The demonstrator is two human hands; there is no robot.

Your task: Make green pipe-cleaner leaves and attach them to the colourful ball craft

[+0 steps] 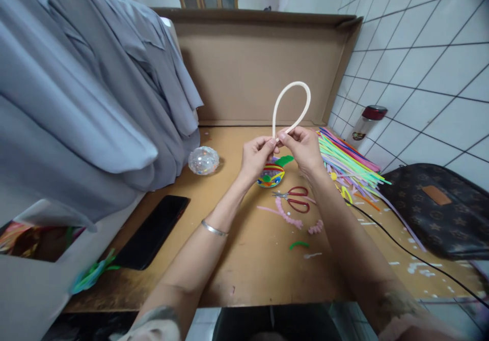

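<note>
A cream-white pipe cleaner (292, 84) is bent into an upright loop above the table. Its two ends meet low down, where my left hand (259, 155) pinches one and my right hand (303, 150) the other. Just below my hands sits a colourful round ornament (271, 175), partly hidden, with a green fuzzy piece (284, 161) at its top. Red-handled scissors (298, 199) lie beneath my right hand, near a pink coiled pipe cleaner (287, 216). A shorter pink coil (316, 227) and a green bit (298, 245) lie closer to me.
Many coloured pipe cleaners (349, 152) are heaped at right, beside a dark bag (439, 211) and a red-lidded bottle (369, 122). A black cable (397, 243) crosses there. On the left are a clear ball (204, 160), a phone (153, 233) and hanging grey cloth (95, 86). Cardboard (260, 71) stands behind.
</note>
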